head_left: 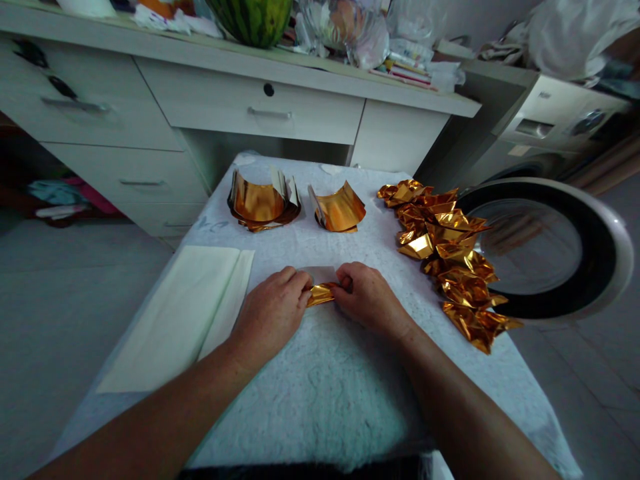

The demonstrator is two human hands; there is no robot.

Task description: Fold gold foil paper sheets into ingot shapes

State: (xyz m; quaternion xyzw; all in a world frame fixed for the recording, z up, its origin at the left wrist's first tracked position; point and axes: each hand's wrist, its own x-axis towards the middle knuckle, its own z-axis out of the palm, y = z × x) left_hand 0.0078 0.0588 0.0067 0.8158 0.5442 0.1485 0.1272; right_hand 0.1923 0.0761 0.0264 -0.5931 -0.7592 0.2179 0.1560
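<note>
My left hand (pixel 273 313) and my right hand (pixel 367 297) rest on a small table covered by a white textured cloth (pixel 325 387). Both are closed on the two ends of a small gold foil piece (pixel 321 293), which lies between them. A silvery flap of the same foil (pixel 320 273) shows just behind it. The fingertips are partly hidden by the foil.
Two curled stacks of gold foil sheets (pixel 263 200) (pixel 339 210) stand at the table's far end. A row of several folded gold foil pieces (pixel 450 257) runs along the right side. Cream paper sheets (pixel 183 313) lie at left. An open washing machine door (pixel 545 247) is at right, drawers (pixel 250 107) behind.
</note>
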